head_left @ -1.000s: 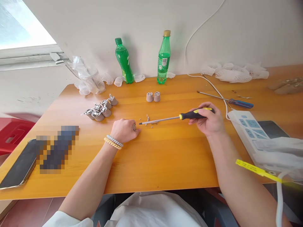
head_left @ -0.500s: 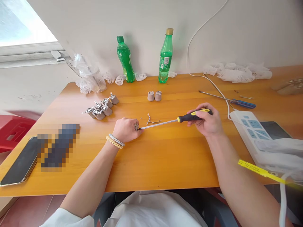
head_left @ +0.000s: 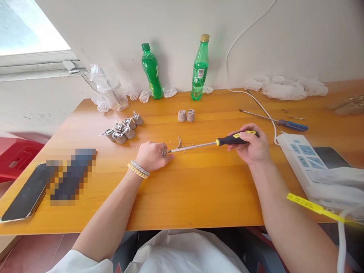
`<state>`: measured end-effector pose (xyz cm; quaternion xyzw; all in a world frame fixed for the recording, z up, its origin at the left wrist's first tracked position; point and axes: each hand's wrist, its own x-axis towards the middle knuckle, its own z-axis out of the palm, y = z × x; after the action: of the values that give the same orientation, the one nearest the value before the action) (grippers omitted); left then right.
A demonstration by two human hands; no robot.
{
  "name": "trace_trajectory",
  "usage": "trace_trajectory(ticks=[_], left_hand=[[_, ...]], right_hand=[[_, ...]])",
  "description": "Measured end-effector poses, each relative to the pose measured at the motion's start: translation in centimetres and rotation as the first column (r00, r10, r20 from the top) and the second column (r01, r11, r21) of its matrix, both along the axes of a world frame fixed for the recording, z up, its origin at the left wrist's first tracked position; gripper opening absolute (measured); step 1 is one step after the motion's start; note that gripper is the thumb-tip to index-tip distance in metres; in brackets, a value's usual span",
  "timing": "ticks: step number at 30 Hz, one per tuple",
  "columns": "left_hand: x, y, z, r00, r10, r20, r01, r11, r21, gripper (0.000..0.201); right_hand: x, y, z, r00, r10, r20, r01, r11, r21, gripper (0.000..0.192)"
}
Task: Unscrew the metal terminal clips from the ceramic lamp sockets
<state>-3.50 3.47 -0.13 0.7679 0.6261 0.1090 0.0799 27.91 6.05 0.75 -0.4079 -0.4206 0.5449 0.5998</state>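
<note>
At an orange wooden table (head_left: 199,197), clamping a round brown piece (head_left: 164,152) in fingers of the left hand (head_left: 150,156). Gripping a black-and-yellow steel screwdriver (head_left: 218,142) in fingers of the right hand (head_left: 254,146).

bright daylight, overexposed window (head_left: 25,28), blurred right edge

Nearer screwdriver (head_left: 218,142) before two bottles (head_left: 200,72)

Two coiled hair ties circle the left wrist (head_left: 138,169), side by side: a silvery grey tie (head_left: 140,168) nearer the left hand (head_left: 152,155) and a pale yellow tie (head_left: 137,171) behind it. The left forearm (head_left: 113,216) is bare up to a loose white sleeve (head_left: 82,262); a creased white garment (head_left: 182,252) covers the lap. The right hand (head_left: 252,146) and forearm are bare.
</note>
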Motion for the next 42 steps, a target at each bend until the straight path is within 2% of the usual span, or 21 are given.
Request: trace_trajectory(ticks=[14,20,23,25,27,28,30,32,33,34,36,37,40,42], left_hand=[[0.0,0.0,-0.1,1.0,-0.014,-0.001,0.014,1.0,0.003,0.034],[-0.1,0.0,-0.1,0.997,0.004,-0.082,-0.005,1.0,-0.005,0.035],[0.0,0.0,0.0,0.995,0.017,-0.099,-0.018,1.0,-0.012,0.034],[0.1,0.0,0.1,0.995,0.022,-0.102,-0.024,1.0,-0.018,0.033],[0.1,0.0,0.1,0.995,0.021,-0.099,-0.024,0.999,-0.031,0.032],[0.1,0.0,0.1,0.995,0.017,-0.095,-0.021,0.999,-0.038,0.032],[0.0,0.0,0.1,0.996,0.01,-0.087,-0.014,0.999,-0.046,0.032],[0.0,0.0,0.1,0.996,0.005,-0.088,-0.009,0.999,-0.043,0.033],[0.0,0.0,0.1,0.996,0.006,-0.091,-0.01,0.999,-0.04,0.033],[0.0,0.0,0.1,0.996,0.006,-0.093,-0.01,0.999,-0.039,0.033],[0.0,0.0,0.1,0.995,0.0,-0.095,-0.005,0.999,-0.045,0.033],[0.1,0.0,0.1,0.995,-0.005,-0.096,0.0,0.999,-0.049,0.033],[0.2,0.0,0.1,0.995,-0.012,-0.097,0.007,0.999,-0.054,0.033],[0.2,0.0,0.1,0.996,-0.002,-0.092,-0.002,0.999,-0.048,0.033]], right_hand=[[-0.5,-0.1,-0.1,0.998,0.014,0.067,-0.013,1.0,-0.015,0.03],[0.2,0.1,-0.4,0.975,-0.055,0.217,0.064,0.997,-0.036,0.037],[0.7,-0.2,0.0,0.983,0.018,0.181,-0.024,0.999,0.032,0.027],[0.9,-0.3,0.2,0.988,0.14,0.064,-0.146,0.985,0.09,0.046],[0.9,-0.2,0.2,0.971,0.238,0.003,-0.238,0.97,0.057,0.059],[0.9,-0.2,0.1,0.972,0.233,0.022,-0.234,0.972,0.008,0.056],[0.9,0.0,-0.1,0.981,0.149,0.124,-0.142,0.988,-0.063,0.043],[0.9,0.0,-0.1,0.982,0.085,0.169,-0.081,0.996,-0.031,0.033],[0.9,-0.1,-0.1,0.986,0.108,0.126,-0.11,0.994,0.007,0.04],[0.9,-0.2,0.1,0.986,0.156,0.06,-0.159,0.987,0.039,0.054],[1.0,-0.3,0.3,0.971,0.236,-0.046,-0.234,0.971,0.044,0.075],[0.9,-0.4,0.4,0.97,0.237,-0.05,-0.237,0.971,0.001,0.072],[0.7,-0.2,0.3,0.987,0.145,0.071,-0.134,0.982,-0.136,0.041],[0.7,0.0,0.3,0.992,0.069,0.105,-0.056,0.991,-0.124,0.032]])
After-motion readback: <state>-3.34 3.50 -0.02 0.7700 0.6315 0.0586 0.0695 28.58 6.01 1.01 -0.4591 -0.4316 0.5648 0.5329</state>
